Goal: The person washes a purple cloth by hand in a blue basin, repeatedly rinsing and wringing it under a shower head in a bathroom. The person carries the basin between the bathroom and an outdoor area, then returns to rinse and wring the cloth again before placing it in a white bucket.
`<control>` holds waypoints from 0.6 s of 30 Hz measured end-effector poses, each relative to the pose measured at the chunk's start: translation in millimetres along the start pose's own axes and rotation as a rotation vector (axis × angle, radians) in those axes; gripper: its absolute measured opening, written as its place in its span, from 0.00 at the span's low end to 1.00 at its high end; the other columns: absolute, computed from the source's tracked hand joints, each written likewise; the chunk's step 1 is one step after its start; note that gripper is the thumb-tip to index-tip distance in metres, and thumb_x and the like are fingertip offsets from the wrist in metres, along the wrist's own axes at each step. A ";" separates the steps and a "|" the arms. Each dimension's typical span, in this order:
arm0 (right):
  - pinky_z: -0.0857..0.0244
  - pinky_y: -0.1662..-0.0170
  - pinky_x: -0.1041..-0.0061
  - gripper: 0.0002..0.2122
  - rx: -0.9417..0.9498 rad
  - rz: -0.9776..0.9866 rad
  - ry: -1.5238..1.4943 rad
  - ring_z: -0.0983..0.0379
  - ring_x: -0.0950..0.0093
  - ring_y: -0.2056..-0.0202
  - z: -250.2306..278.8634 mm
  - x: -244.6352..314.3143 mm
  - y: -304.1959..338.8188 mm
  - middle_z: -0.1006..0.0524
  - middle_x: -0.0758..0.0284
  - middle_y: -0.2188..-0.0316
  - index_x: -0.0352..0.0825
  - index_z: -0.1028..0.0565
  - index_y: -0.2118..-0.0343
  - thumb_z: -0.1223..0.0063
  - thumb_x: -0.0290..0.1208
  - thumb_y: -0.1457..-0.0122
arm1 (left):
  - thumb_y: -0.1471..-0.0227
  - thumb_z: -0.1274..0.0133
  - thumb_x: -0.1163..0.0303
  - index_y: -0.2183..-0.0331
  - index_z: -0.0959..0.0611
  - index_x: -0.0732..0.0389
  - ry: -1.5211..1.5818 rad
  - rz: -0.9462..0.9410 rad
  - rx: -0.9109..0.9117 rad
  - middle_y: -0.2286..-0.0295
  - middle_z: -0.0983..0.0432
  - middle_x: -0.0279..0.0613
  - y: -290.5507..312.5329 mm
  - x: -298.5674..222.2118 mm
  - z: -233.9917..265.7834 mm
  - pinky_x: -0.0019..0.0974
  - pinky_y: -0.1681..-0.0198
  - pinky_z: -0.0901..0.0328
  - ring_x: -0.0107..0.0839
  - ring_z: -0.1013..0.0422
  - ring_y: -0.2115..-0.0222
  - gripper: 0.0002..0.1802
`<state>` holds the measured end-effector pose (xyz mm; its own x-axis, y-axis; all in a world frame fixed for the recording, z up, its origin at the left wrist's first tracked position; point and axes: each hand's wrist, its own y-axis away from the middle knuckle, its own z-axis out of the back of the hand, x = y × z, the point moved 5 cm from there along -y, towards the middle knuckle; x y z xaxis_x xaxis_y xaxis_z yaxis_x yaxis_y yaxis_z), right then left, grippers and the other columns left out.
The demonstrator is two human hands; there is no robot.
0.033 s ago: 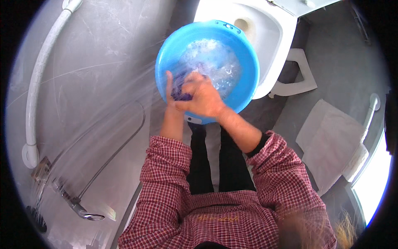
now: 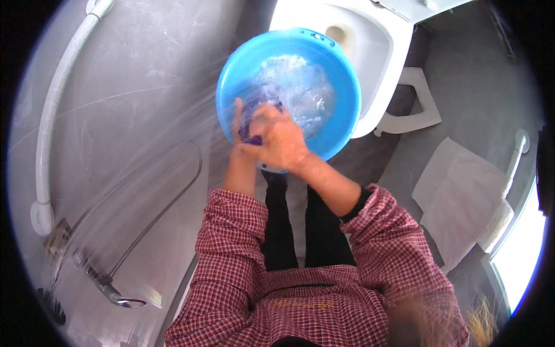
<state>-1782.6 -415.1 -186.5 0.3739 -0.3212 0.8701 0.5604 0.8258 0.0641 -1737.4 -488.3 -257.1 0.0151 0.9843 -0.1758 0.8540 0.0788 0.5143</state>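
Some purple cloth (image 2: 252, 140) is clenched in the right hand (image 2: 280, 139), edged toward nine o'clock over the basin (image 2: 351, 95), seemingly mid-rub. The left hand (image 2: 237, 124): grip unclear.

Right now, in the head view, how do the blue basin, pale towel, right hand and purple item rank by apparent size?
1. Blue basin
2. Pale towel
3. Right hand
4. Purple item, by its visible part only; the right hand partly covers it, so its full size is unsure.
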 end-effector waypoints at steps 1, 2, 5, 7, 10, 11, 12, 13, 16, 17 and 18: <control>0.37 0.53 0.58 0.13 -0.081 0.048 0.008 0.28 0.70 0.61 4.9 9.2 -0.1 0.25 0.63 0.62 0.42 0.23 0.62 0.41 0.40 0.50 | 0.44 0.59 0.47 0.47 0.34 0.63 0.020 0.029 0.021 0.52 0.32 0.48 -2.4 2.7 4.5 0.47 0.46 0.41 0.43 0.35 0.52 0.32; 0.35 0.57 0.61 0.10 -0.161 0.098 0.015 0.28 0.70 0.65 6.4 16.1 1.1 0.25 0.64 0.68 0.40 0.23 0.66 0.41 0.36 0.50 | 0.43 0.59 0.50 0.47 0.34 0.62 -0.267 -0.072 0.044 0.52 0.33 0.46 -6.2 0.7 7.5 0.45 0.45 0.42 0.41 0.36 0.51 0.30; 0.36 0.54 0.63 0.08 -0.202 -0.009 0.083 0.30 0.66 0.62 1.2 -6.1 -14.9 0.25 0.67 0.67 0.39 0.21 0.75 0.43 0.38 0.54 | 0.44 0.57 0.57 0.47 0.34 0.60 -1.018 -0.284 0.131 0.52 0.34 0.42 -8.4 3.3 8.0 0.40 0.43 0.46 0.35 0.39 0.49 0.26; 0.38 0.51 0.62 0.10 -0.225 -0.108 0.153 0.32 0.64 0.59 1.7 -34.5 -29.0 0.26 0.68 0.65 0.40 0.21 0.78 0.45 0.41 0.54 | 0.45 0.57 0.59 0.46 0.34 0.59 -1.386 -0.391 0.191 0.50 0.35 0.42 -8.9 7.0 5.6 0.38 0.42 0.47 0.34 0.40 0.47 0.26; 0.37 0.50 0.59 0.15 -0.265 -0.236 0.296 0.34 0.57 0.56 21.7 -81.1 -35.7 0.28 0.67 0.62 0.39 0.21 0.77 0.49 0.47 0.49 | 0.43 0.60 0.55 0.45 0.36 0.56 0.099 0.008 -0.098 0.46 0.38 0.46 -14.8 11.4 31.3 0.49 0.43 0.44 0.43 0.40 0.45 0.27; 0.36 0.50 0.60 0.16 -0.086 -0.253 0.543 0.35 0.55 0.56 27.7 -100.5 -36.1 0.29 0.68 0.60 0.40 0.21 0.69 0.50 0.48 0.47 | 0.43 0.60 0.51 0.44 0.36 0.52 0.018 -0.030 -0.274 0.46 0.38 0.46 -14.5 7.2 39.5 0.51 0.44 0.44 0.44 0.40 0.46 0.28; 0.37 0.49 0.60 0.17 -0.152 -0.323 0.536 0.35 0.55 0.55 35.1 -113.5 -27.2 0.29 0.67 0.58 0.40 0.23 0.63 0.50 0.49 0.47 | 0.44 0.60 0.50 0.44 0.37 0.54 -0.105 -0.056 -0.305 0.45 0.39 0.47 -15.4 3.8 39.0 0.55 0.43 0.47 0.46 0.42 0.45 0.30; 0.38 0.49 0.60 0.20 -0.200 -0.440 0.541 0.35 0.55 0.54 41.0 -128.3 -20.2 0.30 0.66 0.55 0.41 0.24 0.57 0.51 0.49 0.46 | 0.44 0.60 0.50 0.43 0.38 0.55 -0.240 -0.099 -0.310 0.44 0.41 0.47 -15.8 -0.1 35.8 0.59 0.43 0.50 0.47 0.43 0.44 0.31; 0.45 0.43 0.63 0.27 -0.306 -0.612 0.609 0.43 0.59 0.45 37.9 -150.2 -9.3 0.35 0.59 0.47 0.44 0.33 0.46 0.50 0.50 0.47 | 0.47 0.58 0.44 0.42 0.41 0.54 -0.290 0.035 -0.489 0.42 0.46 0.49 -10.6 5.8 29.1 0.73 0.45 0.62 0.52 0.51 0.41 0.37; 0.46 0.43 0.63 0.27 -0.195 -0.646 0.500 0.44 0.58 0.44 25.7 -153.5 -9.4 0.35 0.57 0.48 0.42 0.32 0.47 0.48 0.51 0.49 | 0.48 0.57 0.41 0.41 0.42 0.53 -0.248 0.122 -0.574 0.41 0.48 0.50 -5.5 10.7 26.3 0.78 0.47 0.66 0.54 0.53 0.40 0.40; 0.46 0.43 0.63 0.28 -0.018 -0.729 0.405 0.46 0.57 0.43 9.1 -154.1 -9.6 0.35 0.56 0.48 0.41 0.30 0.49 0.46 0.52 0.51 | 0.52 0.56 0.34 0.40 0.45 0.51 -0.191 0.126 -0.482 0.39 0.54 0.50 -4.3 12.8 15.3 0.84 0.53 0.76 0.57 0.61 0.39 0.46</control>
<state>-1852.4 -369.3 -316.7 0.1476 -0.9173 0.3699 0.7751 0.3396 0.5329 -1732.9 -478.5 -274.4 0.2354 0.9480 -0.2143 0.5046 0.0692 0.8606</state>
